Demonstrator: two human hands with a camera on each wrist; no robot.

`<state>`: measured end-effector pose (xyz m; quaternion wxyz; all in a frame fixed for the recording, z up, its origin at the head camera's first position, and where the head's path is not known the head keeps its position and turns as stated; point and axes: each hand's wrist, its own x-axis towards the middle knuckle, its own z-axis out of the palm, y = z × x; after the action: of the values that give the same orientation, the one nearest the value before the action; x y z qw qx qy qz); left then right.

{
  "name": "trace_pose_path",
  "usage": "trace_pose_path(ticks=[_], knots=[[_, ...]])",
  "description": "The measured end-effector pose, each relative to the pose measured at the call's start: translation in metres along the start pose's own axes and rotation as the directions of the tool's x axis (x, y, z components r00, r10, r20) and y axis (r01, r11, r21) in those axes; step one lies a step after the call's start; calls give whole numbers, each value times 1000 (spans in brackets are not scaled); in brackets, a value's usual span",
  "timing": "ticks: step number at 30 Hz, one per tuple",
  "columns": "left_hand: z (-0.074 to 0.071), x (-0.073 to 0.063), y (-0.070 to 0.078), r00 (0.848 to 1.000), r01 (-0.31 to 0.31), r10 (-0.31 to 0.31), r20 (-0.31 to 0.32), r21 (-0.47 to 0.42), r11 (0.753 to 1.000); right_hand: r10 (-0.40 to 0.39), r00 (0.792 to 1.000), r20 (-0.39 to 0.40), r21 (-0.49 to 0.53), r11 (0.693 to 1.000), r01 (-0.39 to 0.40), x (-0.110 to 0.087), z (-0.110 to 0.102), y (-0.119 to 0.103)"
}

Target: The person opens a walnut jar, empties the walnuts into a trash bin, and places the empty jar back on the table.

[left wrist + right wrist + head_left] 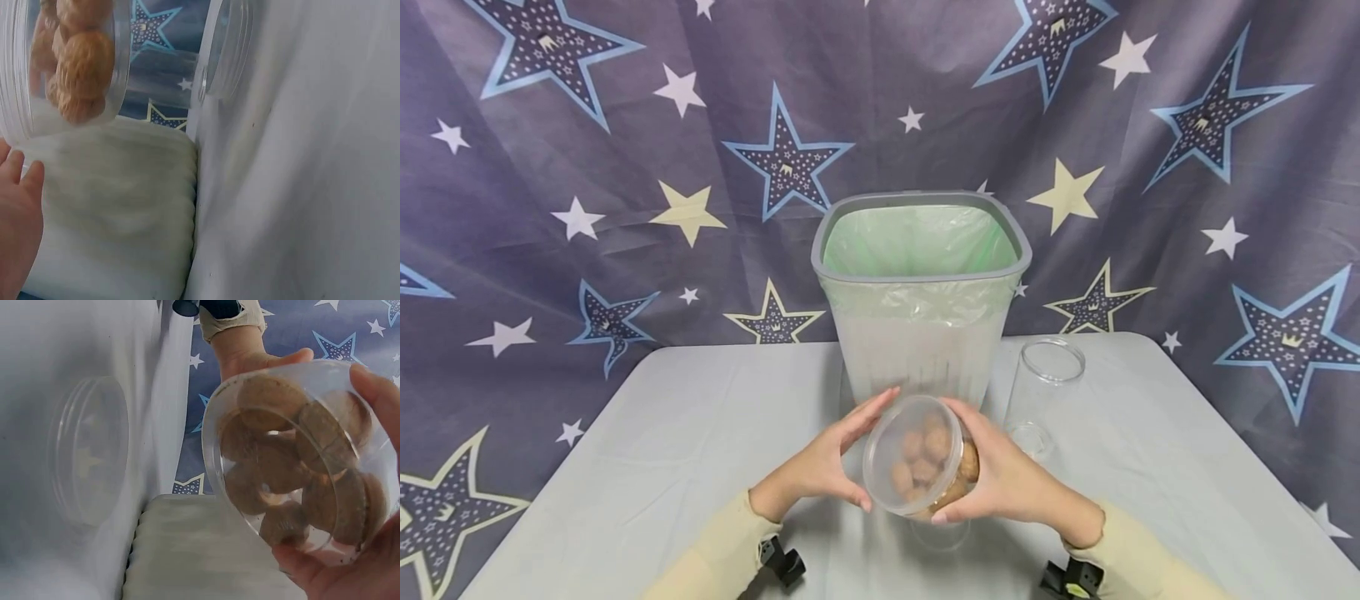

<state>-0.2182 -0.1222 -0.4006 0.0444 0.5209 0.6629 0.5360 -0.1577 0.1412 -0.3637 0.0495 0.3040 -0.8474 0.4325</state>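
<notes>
A clear plastic jar of walnuts (917,454) is tilted above the table, its frosted round end facing up and left in the head view. My right hand (1007,479) grips the jar's side between thumb and fingers. Around the frosted end, my left hand (820,467) has its thumb and fingers spread, close to the rim; whether it touches cannot be told. Several walnuts (275,459) show through the jar in the right wrist view. On the table below lies a clear round lid-like piece (94,450), mostly hidden by the jar in the head view.
A bin (917,333) with a grey rim and pale green liner stands just behind my hands. To its right is an uncovered clear jar (1048,392). A star-patterned curtain (688,212) hangs behind the grey-covered table (700,433).
</notes>
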Motion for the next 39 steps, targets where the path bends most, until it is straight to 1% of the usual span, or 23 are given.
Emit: trace_pose_path(ticks=[4,6,10,14,22,28,39], knots=[[-2,0,-1,997,7,-5,83,-29,1000,-5,999,39,-6,1000,5,-2,-1,1],[-3,1,-1,994,4,1,111,-44,999,-9,999,52,-7,1000,9,-2,-1,1],[-2,1,0,990,-11,19,142,-54,998,-18,998,66,-21,1000,20,-3,-2,2],[-1,2,0,986,-32,42,158,-63,998,-26,996,82,-22,999,28,-4,-2,3],[1,2,1,988,-47,58,142,-80,996,-26,995,94,-12,1000,27,-4,-3,2],[3,2,2,991,-42,52,121,-86,995,-30,995,95,0,1000,30,-4,-2,3],[8,-2,5,999,19,-16,51,-47,999,-14,998,61,3,1000,13,-5,0,3]])
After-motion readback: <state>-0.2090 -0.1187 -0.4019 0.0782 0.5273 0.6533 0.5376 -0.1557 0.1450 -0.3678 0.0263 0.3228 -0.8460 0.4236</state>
